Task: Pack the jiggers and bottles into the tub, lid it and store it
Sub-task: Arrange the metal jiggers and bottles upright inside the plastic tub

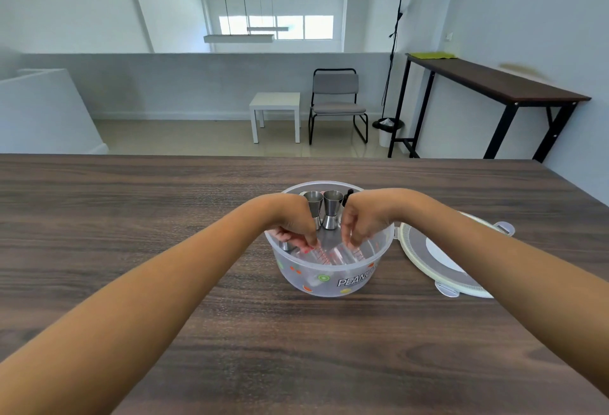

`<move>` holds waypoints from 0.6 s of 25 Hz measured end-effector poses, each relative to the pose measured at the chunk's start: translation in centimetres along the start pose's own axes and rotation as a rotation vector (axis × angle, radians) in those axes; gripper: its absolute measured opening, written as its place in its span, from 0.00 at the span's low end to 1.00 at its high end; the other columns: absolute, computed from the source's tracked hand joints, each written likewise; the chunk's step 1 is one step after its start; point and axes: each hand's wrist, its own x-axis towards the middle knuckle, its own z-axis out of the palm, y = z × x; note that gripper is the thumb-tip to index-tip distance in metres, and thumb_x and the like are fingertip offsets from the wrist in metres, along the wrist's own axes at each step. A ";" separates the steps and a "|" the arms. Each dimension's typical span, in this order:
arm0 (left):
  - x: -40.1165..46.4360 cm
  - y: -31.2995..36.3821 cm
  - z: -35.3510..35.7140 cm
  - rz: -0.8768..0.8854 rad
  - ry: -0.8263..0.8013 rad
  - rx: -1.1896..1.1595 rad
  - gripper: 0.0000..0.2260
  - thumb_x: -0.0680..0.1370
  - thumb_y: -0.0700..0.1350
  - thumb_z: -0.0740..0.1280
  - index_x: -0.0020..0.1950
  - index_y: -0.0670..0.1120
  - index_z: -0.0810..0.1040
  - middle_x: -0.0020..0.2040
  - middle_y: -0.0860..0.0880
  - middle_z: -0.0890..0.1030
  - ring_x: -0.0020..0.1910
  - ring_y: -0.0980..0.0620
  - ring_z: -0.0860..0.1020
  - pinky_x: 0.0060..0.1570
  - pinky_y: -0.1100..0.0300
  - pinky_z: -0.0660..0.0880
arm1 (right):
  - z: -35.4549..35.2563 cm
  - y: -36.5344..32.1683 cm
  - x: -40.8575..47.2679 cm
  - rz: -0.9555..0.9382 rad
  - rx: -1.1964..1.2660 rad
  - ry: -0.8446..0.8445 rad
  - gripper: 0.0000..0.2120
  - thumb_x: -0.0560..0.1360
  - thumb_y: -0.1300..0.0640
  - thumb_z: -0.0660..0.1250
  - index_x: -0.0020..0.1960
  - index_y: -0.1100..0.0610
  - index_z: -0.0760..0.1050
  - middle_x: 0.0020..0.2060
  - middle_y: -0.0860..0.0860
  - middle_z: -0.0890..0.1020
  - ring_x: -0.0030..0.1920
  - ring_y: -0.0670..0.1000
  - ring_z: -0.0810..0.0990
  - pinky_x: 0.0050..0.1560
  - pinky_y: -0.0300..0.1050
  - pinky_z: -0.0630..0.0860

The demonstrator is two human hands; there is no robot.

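A clear round plastic tub [329,283] with fruit prints stands mid-table. Inside it, two steel jiggers [324,208] stand upright at the back, and another steel piece shows at the left behind the wall. Both my hands reach down into the tub. My left hand [296,227] pinches the top of a clear bottle with red marks [321,255]. My right hand [361,227] pinches a second clear marked bottle [354,255] beside it. The tub's round lid [441,259] lies flat on the table just right of the tub, partly under my right forearm.
The dark wood table [197,217] stretches wide around the tub. Beyond its far edge are a white side table [275,108], a grey chair [336,101], a floor lamp [397,35] and a tall dark console table [494,85] by the right wall.
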 end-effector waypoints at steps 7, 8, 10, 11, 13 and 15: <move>0.3 -1.1 0.4 0.374 0.496 0.389 0.07 0.73 0.42 0.65 0.46 0.41 0.82 0.44 0.45 0.84 0.45 0.45 0.80 0.47 0.55 0.77 | 1.2 2.1 -3.0 -0.032 -0.008 0.330 0.05 0.66 0.61 0.71 0.40 0.53 0.84 0.29 0.41 0.79 0.35 0.44 0.78 0.36 0.35 0.73; 0.5 -1.2 0.6 0.399 0.527 0.449 0.08 0.73 0.42 0.65 0.47 0.41 0.81 0.46 0.45 0.84 0.46 0.45 0.80 0.48 0.54 0.78 | 1.6 2.3 -3.1 -0.041 -0.011 0.364 0.06 0.66 0.61 0.71 0.40 0.54 0.84 0.31 0.44 0.80 0.36 0.44 0.78 0.37 0.34 0.73; 1.0 -1.4 0.9 0.409 0.546 0.538 0.08 0.74 0.43 0.64 0.48 0.43 0.81 0.47 0.45 0.84 0.47 0.45 0.80 0.48 0.53 0.78 | 2.1 2.8 -3.2 -0.052 0.002 0.437 0.06 0.66 0.62 0.70 0.40 0.54 0.84 0.35 0.48 0.84 0.37 0.45 0.78 0.40 0.36 0.75; 1.3 -1.5 1.1 0.406 0.547 0.574 0.08 0.74 0.43 0.63 0.48 0.43 0.81 0.47 0.46 0.84 0.47 0.45 0.79 0.47 0.53 0.78 | 2.2 2.9 -3.2 -0.054 0.018 0.471 0.06 0.66 0.61 0.70 0.40 0.54 0.84 0.36 0.49 0.85 0.37 0.45 0.79 0.42 0.38 0.77; 1.7 -1.7 1.3 0.413 0.548 0.646 0.08 0.74 0.42 0.62 0.47 0.44 0.81 0.47 0.45 0.83 0.47 0.45 0.79 0.45 0.54 0.78 | 2.5 3.2 -3.2 -0.060 0.040 0.528 0.05 0.67 0.61 0.71 0.40 0.53 0.84 0.37 0.49 0.85 0.38 0.46 0.80 0.44 0.40 0.78; 2.0 -1.8 1.6 0.416 0.549 0.678 0.08 0.74 0.41 0.61 0.45 0.43 0.80 0.46 0.44 0.83 0.46 0.44 0.79 0.43 0.55 0.77 | 2.8 3.4 -3.2 -0.063 0.050 0.565 0.05 0.67 0.60 0.71 0.40 0.53 0.84 0.38 0.49 0.86 0.38 0.46 0.80 0.43 0.40 0.77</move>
